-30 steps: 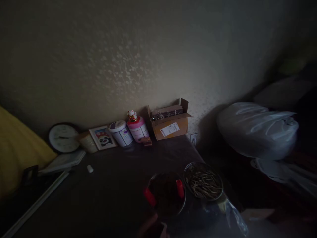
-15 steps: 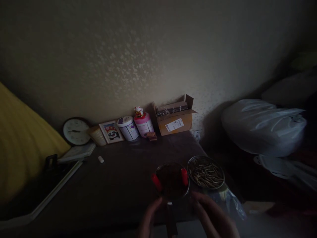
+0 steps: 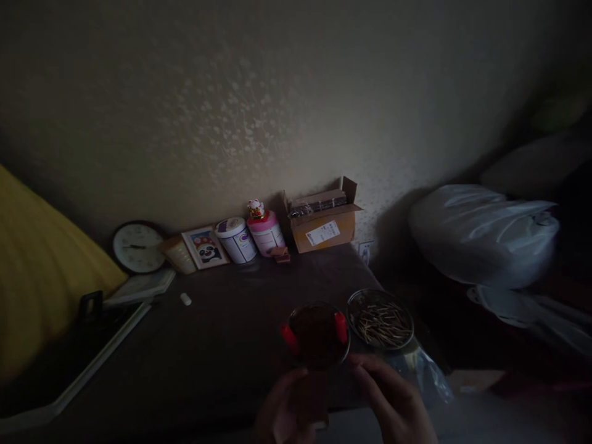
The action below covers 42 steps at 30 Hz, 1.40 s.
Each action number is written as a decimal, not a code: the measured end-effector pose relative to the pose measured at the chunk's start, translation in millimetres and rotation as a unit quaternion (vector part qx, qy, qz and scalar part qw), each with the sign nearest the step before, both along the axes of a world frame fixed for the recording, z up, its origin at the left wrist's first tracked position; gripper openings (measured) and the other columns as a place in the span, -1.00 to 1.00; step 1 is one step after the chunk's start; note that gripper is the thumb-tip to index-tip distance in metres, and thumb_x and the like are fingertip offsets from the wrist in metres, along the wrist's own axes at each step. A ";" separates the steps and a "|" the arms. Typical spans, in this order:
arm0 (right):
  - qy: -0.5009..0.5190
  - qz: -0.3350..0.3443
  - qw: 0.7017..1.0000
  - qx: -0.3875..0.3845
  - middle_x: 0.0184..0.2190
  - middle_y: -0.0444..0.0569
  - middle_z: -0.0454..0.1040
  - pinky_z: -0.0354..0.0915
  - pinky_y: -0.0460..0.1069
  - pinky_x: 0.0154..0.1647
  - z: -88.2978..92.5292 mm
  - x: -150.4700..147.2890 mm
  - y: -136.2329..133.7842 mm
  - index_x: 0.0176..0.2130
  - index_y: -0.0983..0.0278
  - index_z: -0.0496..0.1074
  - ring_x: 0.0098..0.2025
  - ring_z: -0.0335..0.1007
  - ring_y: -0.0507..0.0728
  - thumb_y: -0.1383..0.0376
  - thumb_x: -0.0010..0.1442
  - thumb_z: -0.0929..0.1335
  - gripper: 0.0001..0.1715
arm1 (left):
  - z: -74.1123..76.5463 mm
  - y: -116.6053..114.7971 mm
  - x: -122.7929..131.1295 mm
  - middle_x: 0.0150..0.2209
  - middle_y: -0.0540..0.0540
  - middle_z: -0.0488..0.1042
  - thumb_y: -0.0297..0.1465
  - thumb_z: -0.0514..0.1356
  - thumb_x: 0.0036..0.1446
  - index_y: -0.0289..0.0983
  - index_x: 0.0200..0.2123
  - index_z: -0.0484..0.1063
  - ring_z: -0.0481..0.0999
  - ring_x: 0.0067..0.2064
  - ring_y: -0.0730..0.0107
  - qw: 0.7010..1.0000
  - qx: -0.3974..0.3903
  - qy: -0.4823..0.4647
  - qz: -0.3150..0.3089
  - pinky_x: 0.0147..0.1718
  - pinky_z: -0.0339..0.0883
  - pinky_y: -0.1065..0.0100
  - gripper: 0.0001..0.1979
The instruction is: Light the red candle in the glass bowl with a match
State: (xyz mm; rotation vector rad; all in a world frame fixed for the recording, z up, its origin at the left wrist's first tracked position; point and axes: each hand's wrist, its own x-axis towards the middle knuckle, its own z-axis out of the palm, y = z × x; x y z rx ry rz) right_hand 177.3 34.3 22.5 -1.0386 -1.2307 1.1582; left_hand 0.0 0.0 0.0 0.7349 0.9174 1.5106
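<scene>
- Left hand (image 3: pixel 282 404), blurred and cut off by the bottom edge, appears to hold a dark brown piece (image 3: pixel 311 394), whose outline fades into shadow.
- Right hand (image 3: pixel 393 398) has thumb and forefinger drawn close together; whether anything is pinched between them, I cannot tell. Its wrist is out of frame.
- Just beyond both hands, on a dark table (image 3: pixel 222 345), stands a round container (image 3: pixel 348 354) with a red piece (image 3: pixel 341 328) at either side; its contents are too dark to identify.
- Beside it, to the right, a round dish (image 3: pixel 413 333) holds a heap of thin sticks (image 3: pixel 382 324).
- Against the wall, an open carton (image 3: pixel 346 231) bears a white printed label (image 3: pixel 324 232), too small to read.
- Left of it, a pink-lidded canister (image 3: pixel 267 235) and a white canister (image 3: pixel 237 242) carry illegible print; the white one shows a purple round mark.
- A wall clock (image 3: pixel 137 248) has blurred numerals.
</scene>
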 end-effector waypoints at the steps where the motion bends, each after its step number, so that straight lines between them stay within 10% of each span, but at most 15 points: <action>1: 0.009 0.002 1.000 -0.023 -0.32 -0.09 0.62 0.40 -0.21 -0.22 0.3 -0.4 -0.4 -0.26 0.15 0.58 -0.23 0.53 0.08 0.16 0.10 0.43 -0.81 | -3.4 1.3 -0.1 -0.21 -0.17 0.70 -0.28 0.49 -0.25 -0.11 -0.25 0.65 0.64 -0.15 0.05 1.000 -0.006 -0.009 0.010 -0.20 0.48 0.25 -0.63; 7: 0.058 0.017 0.995 -0.075 -0.45 -0.12 0.58 0.39 -0.21 -0.34 6.4 -4.8 -3.5 -0.36 0.19 0.57 -0.37 0.50 0.04 0.11 0.05 0.46 -0.79 | -8.0 6.2 -0.7 -0.28 -0.14 0.71 -0.24 0.51 -0.35 -0.09 -0.35 0.67 0.63 -0.18 0.07 0.996 -0.062 -0.062 0.012 -0.17 0.45 0.22 -0.64; 13: 0.065 0.085 0.992 -0.060 -0.50 -0.07 0.60 0.46 -0.12 -0.38 13.6 -9.8 -8.9 -0.37 0.23 0.56 -0.42 0.55 0.10 0.13 0.11 0.42 -0.78 | 12.3 5.8 0.5 -0.28 -0.25 0.68 0.04 0.34 -0.20 -0.24 -0.24 0.64 0.61 -0.19 -0.03 0.992 -0.001 0.085 -0.096 -0.16 0.42 0.14 -0.45; 20: -0.101 0.053 0.986 0.123 -0.42 -0.09 0.59 0.43 -0.18 -0.33 17.2 -8.2 -11.9 -0.36 0.23 0.49 -0.38 0.55 0.05 0.30 0.21 0.34 -0.87 | -11.6 3.1 -13.0 -0.17 -0.19 0.68 -0.08 0.36 -0.11 -0.15 -0.20 0.64 0.58 -0.07 -0.02 0.978 0.024 0.205 -0.039 -0.03 0.39 0.14 -0.60; 25: -0.190 0.016 0.948 0.255 -0.43 -0.18 0.57 0.39 -0.26 -0.34 23.2 -3.2 -10.8 -0.32 0.19 0.45 -0.40 0.53 -0.03 0.44 0.16 0.35 -0.86 | -23.2 10.2 -25.5 -0.19 -0.20 0.69 -0.23 0.37 -0.05 -0.15 -0.20 0.65 0.61 -0.11 -0.01 0.956 0.049 0.265 -0.113 -0.06 0.43 0.15 -0.70; 35: -0.205 0.008 0.932 0.299 -0.45 -0.19 0.56 0.40 -0.26 -0.39 25.7 -4.4 -9.7 -0.30 0.20 0.43 -0.45 0.52 -0.05 0.48 0.13 0.35 -0.82 | -12.3 13.0 -23.0 -0.13 -0.23 0.67 -0.13 0.35 -0.05 -0.13 -0.11 0.62 0.62 -0.10 -0.03 0.946 0.087 0.262 -0.168 -0.10 0.45 0.18 -0.59; 42: -0.240 -0.046 0.923 0.297 -0.52 -0.17 0.57 0.44 -0.20 -0.46 31.8 2.8 -12.0 -0.38 0.16 0.44 -0.47 0.56 0.03 0.41 0.13 0.35 -0.87 | -14.3 0.1 -7.1 -0.27 -0.20 0.69 -0.12 0.40 -0.15 -0.18 -0.22 0.63 0.62 -0.21 0.04 0.989 0.061 0.127 -0.049 -0.18 0.43 0.24 -0.59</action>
